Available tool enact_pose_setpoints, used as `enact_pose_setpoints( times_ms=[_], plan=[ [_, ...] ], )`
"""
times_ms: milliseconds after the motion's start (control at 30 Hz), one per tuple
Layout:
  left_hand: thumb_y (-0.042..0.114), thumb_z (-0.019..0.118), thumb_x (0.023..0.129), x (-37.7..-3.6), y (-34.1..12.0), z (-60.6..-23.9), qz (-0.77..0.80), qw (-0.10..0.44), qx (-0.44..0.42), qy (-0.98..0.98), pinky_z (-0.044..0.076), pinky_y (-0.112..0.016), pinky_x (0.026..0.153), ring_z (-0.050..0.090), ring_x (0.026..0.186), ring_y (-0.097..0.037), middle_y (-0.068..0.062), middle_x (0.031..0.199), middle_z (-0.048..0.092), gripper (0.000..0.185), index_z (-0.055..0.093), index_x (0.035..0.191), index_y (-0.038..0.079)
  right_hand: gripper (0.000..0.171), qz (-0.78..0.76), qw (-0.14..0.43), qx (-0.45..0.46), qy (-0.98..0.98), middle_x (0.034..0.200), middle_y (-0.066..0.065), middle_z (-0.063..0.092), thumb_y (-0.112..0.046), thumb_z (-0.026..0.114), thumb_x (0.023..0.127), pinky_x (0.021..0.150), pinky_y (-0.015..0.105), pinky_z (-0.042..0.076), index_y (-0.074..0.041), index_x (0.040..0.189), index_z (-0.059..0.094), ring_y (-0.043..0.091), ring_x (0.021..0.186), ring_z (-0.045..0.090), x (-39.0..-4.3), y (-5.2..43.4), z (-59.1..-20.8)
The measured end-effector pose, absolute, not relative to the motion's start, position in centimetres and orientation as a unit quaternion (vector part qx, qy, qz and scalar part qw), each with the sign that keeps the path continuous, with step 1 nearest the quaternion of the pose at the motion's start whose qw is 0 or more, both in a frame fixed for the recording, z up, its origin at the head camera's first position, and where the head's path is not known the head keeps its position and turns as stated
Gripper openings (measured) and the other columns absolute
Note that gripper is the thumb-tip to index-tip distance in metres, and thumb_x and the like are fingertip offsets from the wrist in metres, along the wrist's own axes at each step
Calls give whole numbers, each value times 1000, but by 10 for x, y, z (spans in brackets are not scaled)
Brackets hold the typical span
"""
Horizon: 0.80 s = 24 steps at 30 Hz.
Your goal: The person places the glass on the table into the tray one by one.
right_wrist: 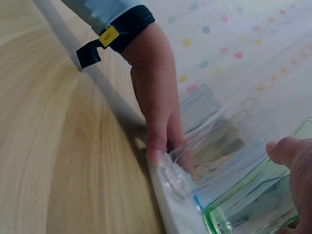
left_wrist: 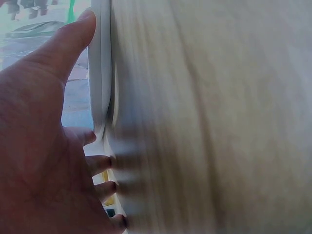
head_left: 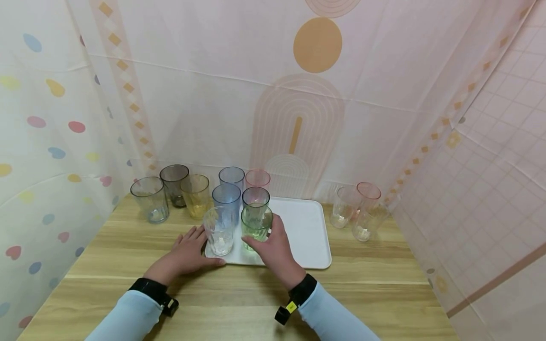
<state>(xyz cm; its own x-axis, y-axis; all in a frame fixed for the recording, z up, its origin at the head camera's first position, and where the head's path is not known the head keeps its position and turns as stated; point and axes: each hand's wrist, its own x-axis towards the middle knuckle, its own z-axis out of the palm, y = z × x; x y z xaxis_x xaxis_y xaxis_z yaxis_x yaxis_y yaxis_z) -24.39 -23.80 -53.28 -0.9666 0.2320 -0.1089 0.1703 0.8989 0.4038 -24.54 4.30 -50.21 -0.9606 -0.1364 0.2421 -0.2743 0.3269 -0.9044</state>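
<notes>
My right hand (head_left: 278,247) holds a green glass (head_left: 255,233) over the front of a white tray (head_left: 304,232), thumb on its near side and fingers around the right. Beside it on the tray stands a clear glass (head_left: 219,240). My left hand (head_left: 187,253) rests at the tray's front left corner. Its thumb (left_wrist: 73,41) lies along the tray edge, and the other fingers are spread with their tips down at the table. Behind these are a dark-rimmed glass (head_left: 256,195), two blue glasses, one a nearer blue glass (head_left: 227,195), and a pink glass (head_left: 258,177).
Left of the tray stand a grey-blue glass (head_left: 150,201), a dark grey glass (head_left: 174,182) and a yellow glass (head_left: 197,201) on the wooden table (head_left: 230,303). Right of it are a red-rimmed glass (head_left: 368,191) and clear glasses, one in front (head_left: 363,232). Patterned curtains hang behind.
</notes>
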Motion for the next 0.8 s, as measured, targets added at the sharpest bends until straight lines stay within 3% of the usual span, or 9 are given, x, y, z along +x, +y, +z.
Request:
enact_pose_setpoints(
  times_ms=[800],
  plan=[
    [81, 79, 85, -243, -239, -534, 197, 70, 106, 972, 13, -84, 124, 19, 161, -61, -34, 176, 26, 130, 34, 168, -9, 89, 559, 57, 122, -818, 146, 6, 57, -37, 96, 89, 120, 48, 46, -7, 157, 47, 25, 141, 55, -247, 34, -521]
  ],
)
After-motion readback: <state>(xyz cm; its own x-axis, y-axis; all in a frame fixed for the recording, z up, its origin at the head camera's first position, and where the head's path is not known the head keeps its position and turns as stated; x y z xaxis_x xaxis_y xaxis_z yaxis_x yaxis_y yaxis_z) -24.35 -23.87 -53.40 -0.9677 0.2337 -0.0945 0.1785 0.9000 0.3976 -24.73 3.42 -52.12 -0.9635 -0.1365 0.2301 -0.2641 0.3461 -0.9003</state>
